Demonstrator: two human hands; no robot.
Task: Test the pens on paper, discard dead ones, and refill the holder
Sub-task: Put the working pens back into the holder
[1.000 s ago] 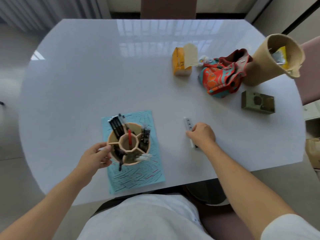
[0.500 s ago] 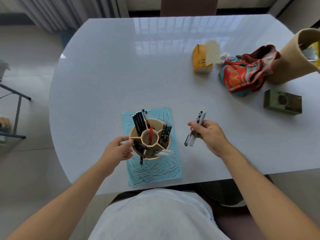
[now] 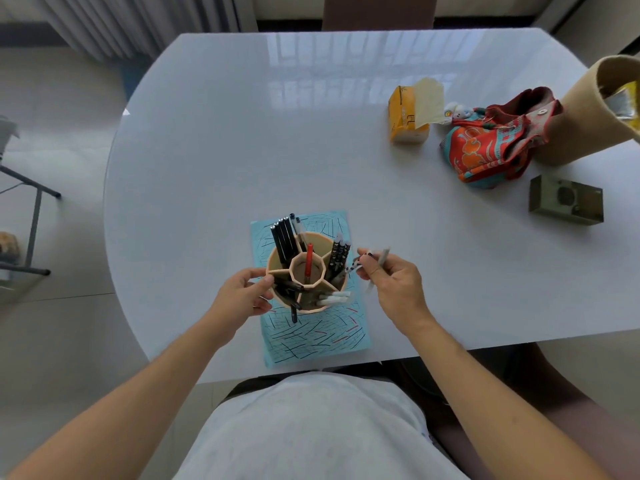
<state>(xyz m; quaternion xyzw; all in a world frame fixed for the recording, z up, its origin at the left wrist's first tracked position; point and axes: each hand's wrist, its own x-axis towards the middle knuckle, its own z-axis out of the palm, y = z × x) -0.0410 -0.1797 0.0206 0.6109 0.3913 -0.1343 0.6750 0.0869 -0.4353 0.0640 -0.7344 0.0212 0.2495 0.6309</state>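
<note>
The right hand (image 3: 394, 289) has its fingers curled round two slim pens (image 3: 375, 268), one pale and motion-blurred, the other dark with white specks; their lower ends reach toward the right rim of the pen holder (image 3: 332, 306), though whether they touch it cannot be told. The left hand (image 3: 242, 296) grips the holder's left wall, thumb and fingertips curved against it.

The holder is a round, tan, matte tub split by thin walls into outer wedges around a many-sided middle cell. A single red pen (image 3: 309, 261) stands in that middle cell. Glossy black pens (image 3: 282, 242) lean out of the far-left wedge, patterned black-and-white pens (image 3: 339, 252) fill the far-right wedge, white pens (image 3: 332, 298) poke from the near-right one, and dark pens (image 3: 294, 303) hang over the near-left edge.

The holder sits on a light blue paper sheet (image 3: 311, 337) covered in short black and red strokes, lying at the near edge of a smooth, glossy white table (image 3: 214, 161) with rounded corners.

Well apart at the far right are a yellow tissue pack (image 3: 403, 121) with a sheet sticking up, a crumpled red, orange and teal fabric pouch (image 3: 491, 147), a coarse tan cylindrical basket (image 3: 575, 123), and a flat olive-green box (image 3: 566, 204)
</note>
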